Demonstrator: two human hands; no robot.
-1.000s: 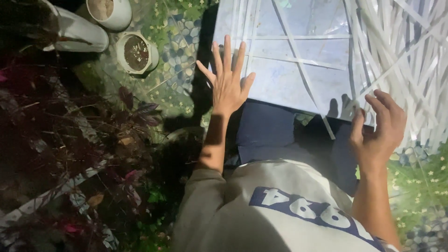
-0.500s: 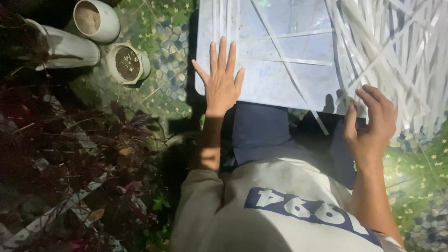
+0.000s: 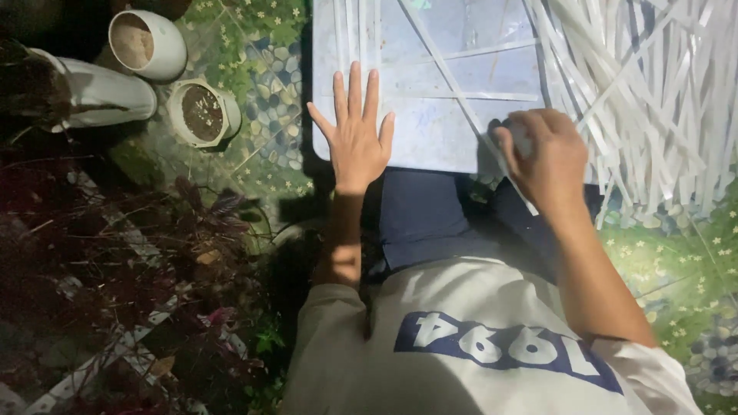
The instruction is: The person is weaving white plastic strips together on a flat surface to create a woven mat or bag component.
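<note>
Hands are working at the near edge of a pale blue-white board [image 3: 453,138] in the head view, and two of them are showing, both belonging to the person wearing the camera. The left hand [image 3: 355,142] is lying flat and released on the board's near left corner, palm down, all five fingers spread and pointing away, grasping nothing. The right hand [image 3: 547,157] is curling closed near the board's near right edge, knuckles up, and it is pinching the near end of one thin white strip [image 3: 442,69] that is running diagonally away across the board; whether anything else is sitting inside the fist cannot be told. Several more loose strips are lying across the board, some lengthwise along its left side and two crosswise, too tangled to count surely. A heap of white strips [image 3: 653,100] is piling up to the right, overlapping the board's right edge, far too many to count. Three pale round pots are standing on the mossy pebble ground at upper left: one upright pot [image 3: 146,42] filled with sandy soil, one lower pot [image 3: 204,111] filled with dark soil just beside it, and one long pot [image 3: 96,92] lying on its side, touching or nearly touching the other two. Dark reddish plants [image 3: 115,253] are spreading over the lower left. One grey shirt [image 3: 461,346] with blue lettering is filling the bottom, and dark trousers [image 3: 427,219] are showing under the board's near edge.
</note>
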